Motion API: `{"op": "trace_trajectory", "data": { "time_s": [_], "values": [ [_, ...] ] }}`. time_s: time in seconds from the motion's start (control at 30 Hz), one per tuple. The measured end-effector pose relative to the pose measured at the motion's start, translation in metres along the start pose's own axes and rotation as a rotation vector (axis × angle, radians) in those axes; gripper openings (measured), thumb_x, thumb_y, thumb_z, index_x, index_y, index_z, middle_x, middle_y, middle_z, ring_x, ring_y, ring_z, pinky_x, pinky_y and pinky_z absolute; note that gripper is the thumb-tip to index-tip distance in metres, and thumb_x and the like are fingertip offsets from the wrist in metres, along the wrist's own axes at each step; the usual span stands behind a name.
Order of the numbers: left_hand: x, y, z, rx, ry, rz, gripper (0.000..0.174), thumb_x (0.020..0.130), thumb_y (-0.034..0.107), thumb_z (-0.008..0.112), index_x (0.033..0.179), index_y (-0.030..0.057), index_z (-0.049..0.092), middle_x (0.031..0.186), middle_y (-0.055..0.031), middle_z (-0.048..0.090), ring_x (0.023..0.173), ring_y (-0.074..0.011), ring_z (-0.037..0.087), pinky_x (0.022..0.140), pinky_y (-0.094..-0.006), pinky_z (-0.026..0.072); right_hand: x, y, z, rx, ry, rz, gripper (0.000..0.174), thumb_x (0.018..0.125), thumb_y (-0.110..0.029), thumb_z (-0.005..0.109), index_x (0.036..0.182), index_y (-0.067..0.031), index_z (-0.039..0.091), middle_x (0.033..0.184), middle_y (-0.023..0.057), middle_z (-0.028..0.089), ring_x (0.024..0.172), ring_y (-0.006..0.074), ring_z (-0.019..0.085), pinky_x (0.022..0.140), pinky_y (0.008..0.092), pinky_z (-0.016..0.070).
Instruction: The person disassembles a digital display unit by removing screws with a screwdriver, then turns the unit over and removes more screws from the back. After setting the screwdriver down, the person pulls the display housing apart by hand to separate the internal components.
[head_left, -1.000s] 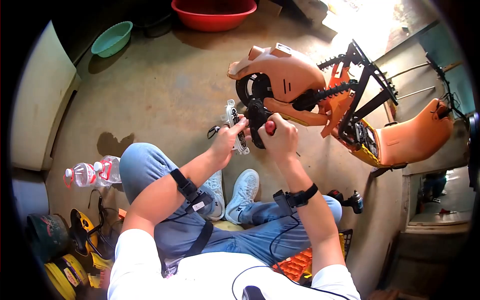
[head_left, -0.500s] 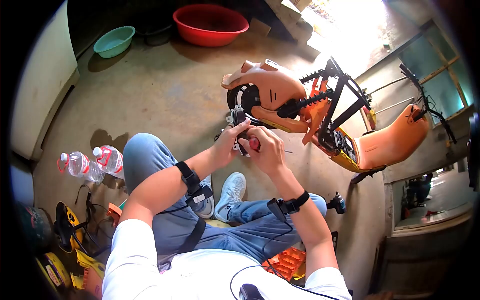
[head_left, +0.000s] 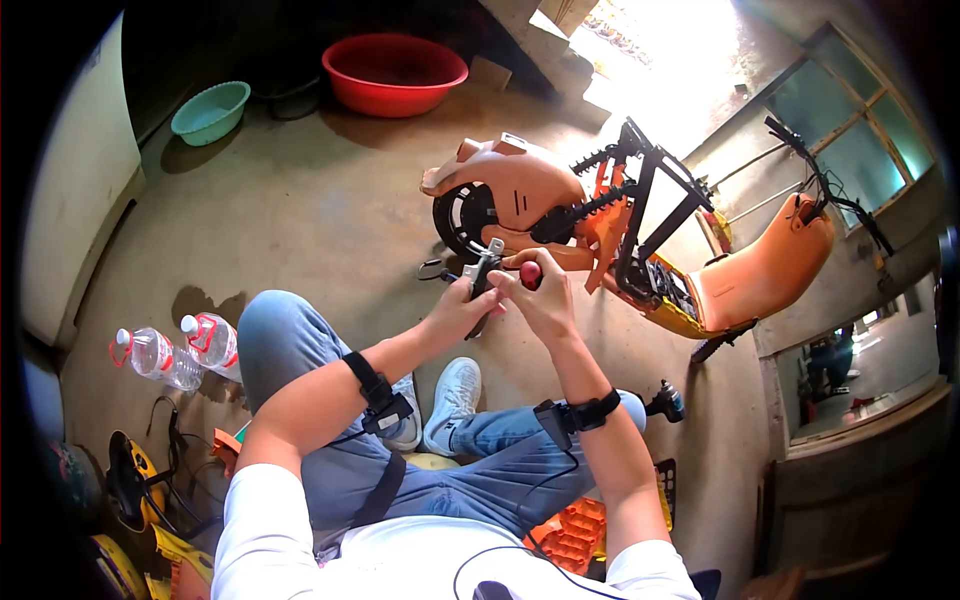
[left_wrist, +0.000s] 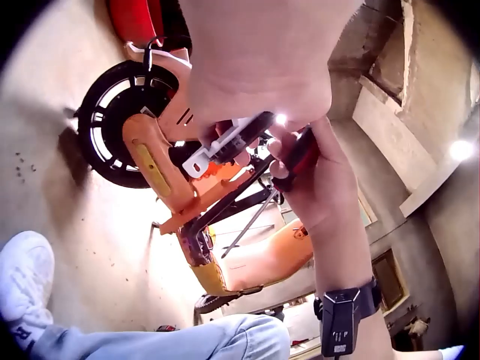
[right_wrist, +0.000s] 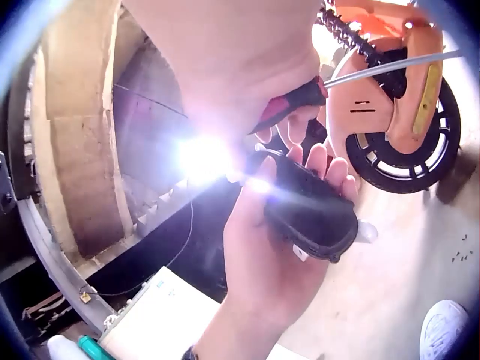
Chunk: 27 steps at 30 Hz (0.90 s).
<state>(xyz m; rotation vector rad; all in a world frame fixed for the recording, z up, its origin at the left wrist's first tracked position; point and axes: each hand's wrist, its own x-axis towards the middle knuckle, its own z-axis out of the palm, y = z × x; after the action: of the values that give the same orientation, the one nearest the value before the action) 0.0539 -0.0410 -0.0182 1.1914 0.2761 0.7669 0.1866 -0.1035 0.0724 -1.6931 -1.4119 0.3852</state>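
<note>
My left hand (head_left: 450,318) grips a smooth black oval housing (right_wrist: 311,210) with white bracket tabs at its edges, its fingers wrapped around the far side. A white tab (left_wrist: 198,164) sticks out past the hand in the left wrist view. Close beside it, my right hand (head_left: 546,308) holds a screwdriver (right_wrist: 289,106) with a red and black handle. Its bare metal shaft points away from the housing. The right fingertips are right at the housing's edge in the head view.
A partly stripped orange scooter (head_left: 525,190) lies ahead and right. A red basin (head_left: 395,105) and a green basin (head_left: 211,125) are at the back. Plastic bottles (head_left: 155,352) lie left of my knee, and a power drill (head_left: 667,402) is by the other.
The white bracketed piece and the black housing, side by side before, are now together in the left hand and turned more edge-on. The right hand keeps the screwdriver. The head view has shifted.
</note>
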Motion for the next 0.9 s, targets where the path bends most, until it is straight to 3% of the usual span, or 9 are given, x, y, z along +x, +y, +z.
{"op": "trace_trajectory", "data": {
  "time_s": [0.07, 0.17, 0.23, 0.3, 0.37, 0.47, 0.63, 0.8, 0.9],
  "values": [
    [-0.001, 0.003, 0.002, 0.137, -0.018, -0.066, 0.027, 0.101, 0.021, 0.055, 0.121, 0.0020, 0.057, 0.101, 0.0004, 0.064, 0.089, -0.0059, 0.060, 0.076, -0.0226, 0.0492, -0.007, -0.003, 0.004, 0.050, 0.005, -0.035, 0.041, 0.077, -0.029, 0.084, 0.096, -0.0010, 0.062, 0.078, 0.0049, 0.066, 0.066, 0.0107, 0.060, 0.062, 0.0274, 0.0514],
    [0.001, -0.006, 0.003, 0.155, 0.050, -0.009, 0.024, 0.095, 0.018, 0.059, 0.112, 0.0005, 0.058, 0.089, -0.0031, 0.064, 0.081, -0.0100, 0.060, 0.072, -0.0278, 0.0493, -0.009, -0.006, 0.005, 0.159, -0.039, 0.119, 0.039, 0.077, -0.027, 0.084, 0.095, -0.0015, 0.062, 0.080, 0.0059, 0.066, 0.069, 0.0109, 0.061, 0.064, 0.0279, 0.0526],
    [0.003, -0.012, 0.001, 0.252, 0.076, 0.105, 0.024, 0.091, 0.016, 0.061, 0.107, -0.0004, 0.059, 0.087, -0.0036, 0.064, 0.081, -0.0105, 0.060, 0.073, -0.0289, 0.0491, -0.010, -0.004, 0.006, 0.070, 0.019, -0.007, 0.043, 0.077, -0.022, 0.084, 0.106, -0.0026, 0.060, 0.087, 0.0077, 0.066, 0.079, 0.0113, 0.062, 0.069, 0.0264, 0.0532],
    [0.002, -0.010, -0.006, 0.332, 0.023, 0.057, 0.023, 0.089, 0.014, 0.063, 0.108, 0.0017, 0.062, 0.090, -0.0007, 0.063, 0.084, -0.0083, 0.058, 0.074, -0.0264, 0.0482, -0.012, -0.001, 0.005, 0.025, 0.046, -0.061, 0.046, 0.077, -0.019, 0.084, 0.111, -0.0032, 0.058, 0.091, 0.0085, 0.066, 0.083, 0.0115, 0.063, 0.072, 0.0257, 0.0536],
    [0.001, -0.001, -0.008, 0.411, -0.030, 0.004, 0.024, 0.087, 0.011, 0.065, 0.110, 0.0037, 0.064, 0.092, 0.0022, 0.063, 0.086, -0.0062, 0.055, 0.075, -0.0239, 0.0473, -0.013, -0.002, 0.004, 0.365, -0.031, 0.011, 0.051, 0.079, -0.009, 0.081, 0.123, -0.0042, 0.055, 0.104, 0.0104, 0.064, 0.088, 0.0123, 0.062, 0.074, 0.0255, 0.0539],
    [0.000, 0.017, -0.007, 0.323, -0.131, -0.078, 0.023, 0.087, 0.011, 0.065, 0.108, 0.0034, 0.067, 0.093, 0.0006, 0.065, 0.084, -0.0068, 0.058, 0.077, -0.0242, 0.0476, -0.008, -0.001, -0.011, 0.542, -0.188, -0.036, 0.054, 0.080, 0.000, 0.077, 0.129, -0.0036, 0.053, 0.113, 0.0116, 0.061, 0.090, 0.0120, 0.060, 0.073, 0.0254, 0.0543],
    [-0.001, 0.037, 0.000, 0.094, -0.309, -0.133, 0.023, 0.091, 0.012, 0.066, 0.112, 0.0025, 0.067, 0.101, -0.0039, 0.069, 0.090, -0.0126, 0.067, 0.084, -0.0268, 0.0511, -0.005, -0.007, -0.031, 0.437, -0.264, -0.053, 0.036, 0.084, 0.002, 0.074, 0.118, -0.0016, 0.062, 0.091, 0.0004, 0.067, 0.074, 0.0025, 0.057, 0.061, 0.0192, 0.0458],
    [-0.001, 0.043, 0.000, 0.004, -0.348, -0.173, 0.022, 0.096, 0.012, 0.063, 0.115, 0.0019, 0.065, 0.102, -0.0047, 0.069, 0.091, -0.0136, 0.068, 0.086, -0.0281, 0.0526, 0.002, 0.003, -0.035, 0.303, -0.280, -0.112, 0.026, 0.083, 0.001, 0.075, 0.106, -0.0003, 0.064, 0.087, 0.0018, 0.066, 0.067, 0.0047, 0.057, 0.057, 0.0199, 0.0463],
    [-0.002, 0.044, -0.001, -0.040, -0.327, -0.236, 0.024, 0.095, 0.013, 0.064, 0.117, 0.0023, 0.063, 0.104, -0.0053, 0.069, 0.092, -0.0142, 0.067, 0.086, -0.0287, 0.0529, 0.003, -0.001, -0.031, 0.508, -0.317, 0.032, 0.025, 0.082, 0.001, 0.076, 0.104, 0.0000, 0.063, 0.086, 0.0030, 0.065, 0.063, 0.0067, 0.059, 0.054, 0.0209, 0.0481]
  ]
}}
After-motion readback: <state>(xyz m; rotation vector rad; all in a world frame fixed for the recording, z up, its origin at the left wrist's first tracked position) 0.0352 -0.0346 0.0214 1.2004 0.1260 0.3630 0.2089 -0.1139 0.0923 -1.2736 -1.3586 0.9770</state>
